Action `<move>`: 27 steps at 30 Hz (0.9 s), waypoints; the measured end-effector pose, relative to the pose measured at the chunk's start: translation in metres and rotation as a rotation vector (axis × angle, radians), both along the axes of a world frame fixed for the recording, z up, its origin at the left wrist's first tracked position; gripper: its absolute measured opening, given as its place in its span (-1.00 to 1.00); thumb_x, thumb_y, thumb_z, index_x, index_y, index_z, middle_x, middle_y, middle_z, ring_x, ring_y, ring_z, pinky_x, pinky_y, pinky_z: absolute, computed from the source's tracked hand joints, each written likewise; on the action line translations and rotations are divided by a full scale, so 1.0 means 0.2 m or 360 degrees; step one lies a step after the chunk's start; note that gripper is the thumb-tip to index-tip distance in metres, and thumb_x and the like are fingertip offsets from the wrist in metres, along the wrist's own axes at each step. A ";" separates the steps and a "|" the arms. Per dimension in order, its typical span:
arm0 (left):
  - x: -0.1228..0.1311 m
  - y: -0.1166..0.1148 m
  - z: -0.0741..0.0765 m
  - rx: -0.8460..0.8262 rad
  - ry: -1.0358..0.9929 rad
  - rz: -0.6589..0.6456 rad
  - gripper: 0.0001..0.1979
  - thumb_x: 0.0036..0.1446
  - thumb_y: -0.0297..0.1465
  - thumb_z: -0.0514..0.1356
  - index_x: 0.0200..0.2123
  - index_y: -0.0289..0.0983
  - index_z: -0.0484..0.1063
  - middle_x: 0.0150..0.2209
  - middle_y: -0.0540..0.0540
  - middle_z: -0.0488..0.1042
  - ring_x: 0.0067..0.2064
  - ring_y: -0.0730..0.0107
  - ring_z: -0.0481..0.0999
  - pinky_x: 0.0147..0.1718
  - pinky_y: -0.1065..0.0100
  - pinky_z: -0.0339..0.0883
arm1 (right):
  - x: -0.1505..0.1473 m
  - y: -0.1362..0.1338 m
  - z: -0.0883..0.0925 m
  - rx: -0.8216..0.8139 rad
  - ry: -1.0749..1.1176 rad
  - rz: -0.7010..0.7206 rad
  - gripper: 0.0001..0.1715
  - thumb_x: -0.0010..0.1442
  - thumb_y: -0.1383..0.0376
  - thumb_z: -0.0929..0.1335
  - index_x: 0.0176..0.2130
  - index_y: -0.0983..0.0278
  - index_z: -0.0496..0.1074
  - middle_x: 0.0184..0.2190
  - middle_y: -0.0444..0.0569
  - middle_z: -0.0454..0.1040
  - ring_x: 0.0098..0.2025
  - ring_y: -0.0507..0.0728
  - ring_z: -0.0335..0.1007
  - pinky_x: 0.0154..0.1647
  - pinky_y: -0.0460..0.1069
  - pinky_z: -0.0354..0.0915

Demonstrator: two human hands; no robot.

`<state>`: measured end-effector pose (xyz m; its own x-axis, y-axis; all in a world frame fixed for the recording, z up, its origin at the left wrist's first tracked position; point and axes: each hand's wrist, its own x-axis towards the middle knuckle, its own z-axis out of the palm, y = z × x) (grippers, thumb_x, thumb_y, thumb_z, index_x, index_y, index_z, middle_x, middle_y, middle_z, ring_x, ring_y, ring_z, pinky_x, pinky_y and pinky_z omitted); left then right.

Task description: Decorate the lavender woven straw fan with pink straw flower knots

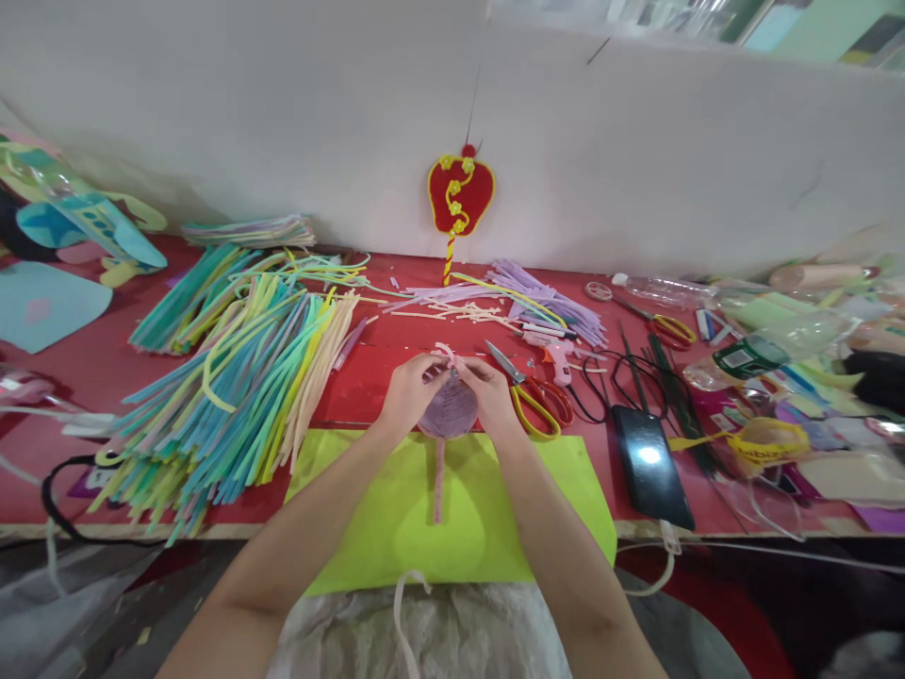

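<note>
A small round fan shape of purple pipe cleaners point(447, 412) has a pink stem point(439, 483) pointing down toward me, over a yellow-green sheet point(368, 528). At its upper edge, a pale pink pipe cleaner point(448, 353) curls up between my fingertips. My left hand point(412, 389) pinches this pink piece from the left. From the right, my right hand point(489, 387) closes on it too, thumb and finger together. The fingers partly cover the fan's top edge. Right beside my right hand lie scissors point(530, 391) with red and yellow handles, blades spread.
Large bundles of coloured pipe cleaners point(233, 377) lie on the left, purple ones point(548, 300) behind. A red fan ornament point(461, 196) stands against the wall. To the right are a pink glue gun point(558, 356), a phone point(650, 467), cables, bottles point(749, 358) and more scissors point(671, 330).
</note>
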<state>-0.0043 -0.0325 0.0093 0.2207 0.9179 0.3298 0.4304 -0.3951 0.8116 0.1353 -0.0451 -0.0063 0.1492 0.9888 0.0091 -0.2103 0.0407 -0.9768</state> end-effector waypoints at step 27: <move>-0.01 0.02 0.00 -0.0127 -0.0142 -0.0040 -0.87 -0.02 -0.46 0.20 -0.34 -0.27 0.50 -0.30 -0.05 0.57 -0.25 0.38 0.54 -0.22 0.38 0.41 | 0.04 0.01 0.01 -0.0139 0.0075 0.0114 -0.66 -0.11 0.04 0.43 -0.40 0.23 0.55 -0.40 -0.10 0.52 -0.37 0.03 0.35 -0.36 -0.08 0.22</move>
<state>-0.0066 -0.0285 0.0089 0.2168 0.9365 0.2755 0.3461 -0.3376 0.8754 0.1432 -0.0430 -0.0047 0.0763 0.9936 -0.0829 -0.2557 -0.0609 -0.9648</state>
